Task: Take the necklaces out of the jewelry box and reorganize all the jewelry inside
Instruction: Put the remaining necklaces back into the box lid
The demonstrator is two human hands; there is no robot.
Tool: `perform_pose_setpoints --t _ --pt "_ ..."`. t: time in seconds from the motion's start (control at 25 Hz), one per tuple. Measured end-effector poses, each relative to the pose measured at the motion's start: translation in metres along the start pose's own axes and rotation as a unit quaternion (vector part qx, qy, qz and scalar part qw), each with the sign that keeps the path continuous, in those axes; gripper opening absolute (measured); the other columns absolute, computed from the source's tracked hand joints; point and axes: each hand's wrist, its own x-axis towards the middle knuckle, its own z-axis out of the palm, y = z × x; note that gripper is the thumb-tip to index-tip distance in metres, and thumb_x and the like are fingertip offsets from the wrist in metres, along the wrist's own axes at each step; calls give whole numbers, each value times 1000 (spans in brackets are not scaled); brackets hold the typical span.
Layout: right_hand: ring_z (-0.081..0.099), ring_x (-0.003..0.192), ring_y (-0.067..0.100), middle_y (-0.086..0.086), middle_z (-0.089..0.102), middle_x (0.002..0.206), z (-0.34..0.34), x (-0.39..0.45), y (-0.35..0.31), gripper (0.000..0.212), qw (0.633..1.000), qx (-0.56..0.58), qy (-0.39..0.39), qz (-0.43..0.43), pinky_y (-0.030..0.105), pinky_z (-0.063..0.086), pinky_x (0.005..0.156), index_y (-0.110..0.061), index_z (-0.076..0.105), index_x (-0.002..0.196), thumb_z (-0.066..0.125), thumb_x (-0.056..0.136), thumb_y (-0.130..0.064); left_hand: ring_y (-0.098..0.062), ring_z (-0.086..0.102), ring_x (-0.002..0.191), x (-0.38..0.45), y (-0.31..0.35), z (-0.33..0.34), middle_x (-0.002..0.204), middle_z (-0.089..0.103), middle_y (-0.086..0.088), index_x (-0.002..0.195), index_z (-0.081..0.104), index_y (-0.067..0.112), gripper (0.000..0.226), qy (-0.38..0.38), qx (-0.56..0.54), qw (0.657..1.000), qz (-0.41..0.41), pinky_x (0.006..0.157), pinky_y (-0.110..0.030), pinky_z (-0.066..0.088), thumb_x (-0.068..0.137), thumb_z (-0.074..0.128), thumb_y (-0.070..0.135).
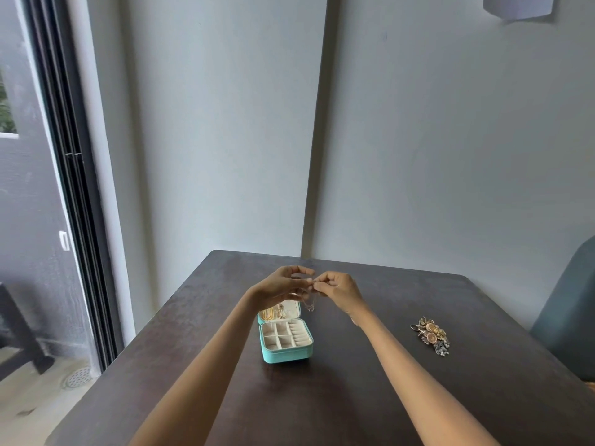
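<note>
Forearms: both reach from the near edge over the dark table [354,397].
Left hand [283,284]: raised above the box lid, fingertips pinching a thin necklace [309,302].
Right hand [338,288]: fingers curled, pinching the same chain, fingertips touching the left's.
Necklace: hangs between the hands, pendant dangling just above the lid.
Jewelry box [286,341]: teal, open, compartments bare; gold pieces in the lid.
Jewelry pile [433,336]: on the table, well right of the box.

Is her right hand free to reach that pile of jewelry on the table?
Probably not yet: the right hand pinches a thin necklace with the left hand. The path to the jewelry pile looks open.
</note>
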Motion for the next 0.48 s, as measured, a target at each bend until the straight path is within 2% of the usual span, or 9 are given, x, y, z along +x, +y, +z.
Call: perform_pose_setpoints --t 0.16,0.32,0.48 --pt "66 79 13 5 74 82 7 3 -2 8 999 43 -2 13 35 53 85 -19 71 76 66 82 -16 -12 65 69 -6 -2 -8 79 69 -1 113 56 10 28 61 24 997 27 77 -27 52 87 61 0" --pt "68 81 22 4 74 82 16 6 6 6 999 24 -7 26 39 54 85 -19 71 76 67 81 -20 -8 67 59 -8 -6 -13 78 65 -10 117 51 4 35 125 43 989 62 64 -19 55 85 60 -6" --pt "67 79 17 3 73 81 27 9 9 7 999 29 -2 27 35 54 80 -20 70 77 67 83 -19 -11 68 60 -7 -17 -17 77 64 -12 120 50 2 40 148 61 985 67 66 -22 56 83 64 -4"
